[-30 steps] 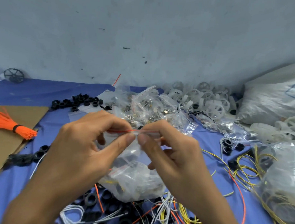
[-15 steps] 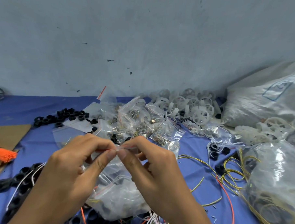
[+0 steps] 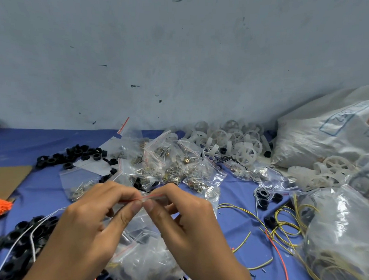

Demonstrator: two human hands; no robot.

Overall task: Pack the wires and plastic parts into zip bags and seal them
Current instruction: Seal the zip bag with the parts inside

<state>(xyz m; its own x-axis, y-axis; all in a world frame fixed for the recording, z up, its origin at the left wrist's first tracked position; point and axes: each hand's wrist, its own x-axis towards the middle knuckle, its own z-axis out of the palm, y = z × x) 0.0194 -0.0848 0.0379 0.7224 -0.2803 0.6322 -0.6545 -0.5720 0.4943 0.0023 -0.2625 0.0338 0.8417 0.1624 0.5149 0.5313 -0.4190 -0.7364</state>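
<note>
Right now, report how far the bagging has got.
Done: a pile of filled clear zip bags. In hand: left hand and right hand pinch the red-striped top of another filled clear bag. Left: loose yellow wires, black plastic rings and white spoked plastic wheels.

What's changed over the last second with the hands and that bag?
Nothing taken or let go. The left hand and right hand still pinch the red seal strip of the clear plastic zip bag, thumbs meeting mid-strip. They sit lower in frame, but so does the whole blue-covered table: the camera tilted up.
</note>
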